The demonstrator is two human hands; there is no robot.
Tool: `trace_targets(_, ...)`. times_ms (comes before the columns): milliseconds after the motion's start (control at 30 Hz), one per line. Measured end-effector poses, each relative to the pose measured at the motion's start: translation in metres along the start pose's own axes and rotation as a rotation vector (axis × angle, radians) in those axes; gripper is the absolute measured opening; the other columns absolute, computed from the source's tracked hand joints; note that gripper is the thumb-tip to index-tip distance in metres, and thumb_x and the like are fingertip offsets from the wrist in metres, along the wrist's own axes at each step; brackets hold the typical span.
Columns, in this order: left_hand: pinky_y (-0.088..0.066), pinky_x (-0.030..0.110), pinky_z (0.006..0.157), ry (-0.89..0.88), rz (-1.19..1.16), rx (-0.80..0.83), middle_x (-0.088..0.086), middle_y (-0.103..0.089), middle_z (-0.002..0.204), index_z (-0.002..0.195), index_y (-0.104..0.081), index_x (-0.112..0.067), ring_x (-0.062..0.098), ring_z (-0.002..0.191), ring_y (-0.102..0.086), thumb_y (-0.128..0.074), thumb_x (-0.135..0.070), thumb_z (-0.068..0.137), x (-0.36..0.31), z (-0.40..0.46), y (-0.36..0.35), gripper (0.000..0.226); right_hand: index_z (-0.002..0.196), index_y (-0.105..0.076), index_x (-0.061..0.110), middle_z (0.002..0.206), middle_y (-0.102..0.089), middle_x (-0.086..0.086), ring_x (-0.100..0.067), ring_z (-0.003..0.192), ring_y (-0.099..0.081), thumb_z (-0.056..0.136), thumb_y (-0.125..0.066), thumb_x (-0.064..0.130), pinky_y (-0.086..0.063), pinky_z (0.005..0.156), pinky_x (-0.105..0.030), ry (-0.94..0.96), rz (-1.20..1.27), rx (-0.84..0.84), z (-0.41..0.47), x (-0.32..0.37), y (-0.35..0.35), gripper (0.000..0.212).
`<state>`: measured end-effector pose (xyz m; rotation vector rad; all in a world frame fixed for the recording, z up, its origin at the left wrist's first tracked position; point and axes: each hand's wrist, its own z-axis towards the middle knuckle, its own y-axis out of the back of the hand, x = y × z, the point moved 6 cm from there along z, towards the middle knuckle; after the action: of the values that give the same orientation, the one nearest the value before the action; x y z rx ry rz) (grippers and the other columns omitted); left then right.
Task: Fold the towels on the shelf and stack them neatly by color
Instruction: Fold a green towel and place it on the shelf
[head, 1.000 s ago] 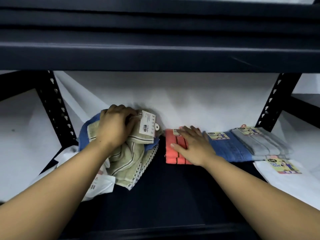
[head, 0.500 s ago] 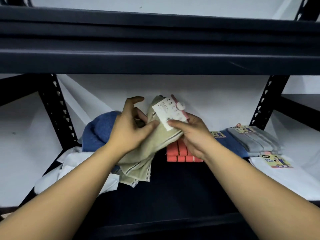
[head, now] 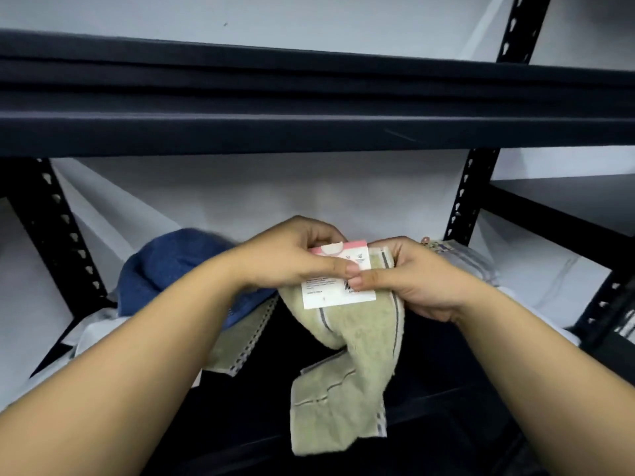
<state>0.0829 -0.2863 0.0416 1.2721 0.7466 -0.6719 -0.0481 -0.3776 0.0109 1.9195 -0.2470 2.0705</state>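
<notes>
Left hand (head: 292, 259) and right hand (head: 415, 280) both pinch one label (head: 338, 283) – one green towel (head: 357, 341) hangs below

Left hand (head: 292, 255) and right hand (head: 412, 280): bare, ungloved. Forearms bare throughout. Thumbnails short and unpainted.

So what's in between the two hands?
In the head view, the white paper tag of the green towel sits between the left hand and right hand; both pinch it.
</notes>
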Motion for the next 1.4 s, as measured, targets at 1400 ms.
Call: trace_targets(1400,-0.046,0.024,0.058,0.541,-0.044,-0.442,0.003,-0.075,0.071,0.086,-0.072,-0.007,0.012,0.061,-0.065,-0.074,-0.017,0.089,0.121,-0.047,-0.033,0.01,0.069,-0.066,0.019,0.067,-0.058,0.004,-0.009,0.066,-0.056,0.087,-0.065,0.013,-0.051,0.061,-0.026,-0.446,-0.696,0.073,-0.063,-0.124,0.162,0.019)
